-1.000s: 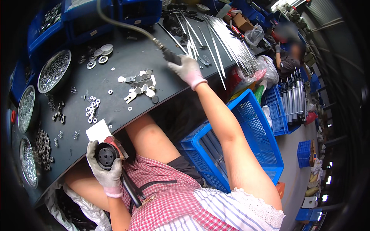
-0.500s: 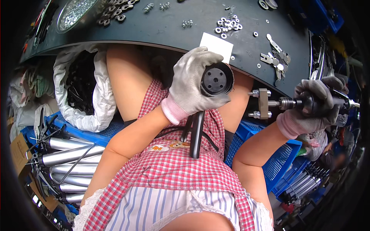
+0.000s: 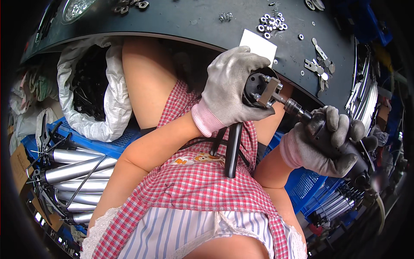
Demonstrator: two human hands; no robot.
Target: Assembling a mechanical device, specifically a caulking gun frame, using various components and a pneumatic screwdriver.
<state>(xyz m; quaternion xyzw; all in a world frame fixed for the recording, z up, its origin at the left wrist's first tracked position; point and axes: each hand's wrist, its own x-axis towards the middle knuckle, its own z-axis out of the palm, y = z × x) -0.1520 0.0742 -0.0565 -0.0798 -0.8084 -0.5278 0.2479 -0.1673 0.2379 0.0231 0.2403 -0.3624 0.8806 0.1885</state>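
Note:
My left hand [image 3: 230, 86], in a grey glove, is wrapped round a black cylindrical part [image 3: 251, 82] with holes in its end face. Black tube legs [image 3: 233, 153] hang below that hand over the apron; whether they join the cylinder is hidden. In my gloved right hand [image 3: 323, 149] is a black power driver [image 3: 317, 127], tilted up and to the left. Its chuck carries a small steel block [image 3: 269, 92] with studs. The studs are at the cylinder's end face, seemingly touching it; how far they sit in the holes cannot be made out.
Across the far side runs a dark worktable [image 3: 194, 28] with a pile of metal rings [image 3: 271, 23], springs [image 3: 225, 17], flat metal pieces [image 3: 320, 67] and a white card [image 3: 258, 46]. At left stand a white sack [image 3: 116, 108] of black parts and silver tubes [image 3: 77, 170]; blue crates [image 3: 304, 185] are at right.
My right hand has brought the driver leftward, and the steel block has gone from apart to up against the cylinder's end face. My left hand still grips the cylinder. The view has shifted slightly.

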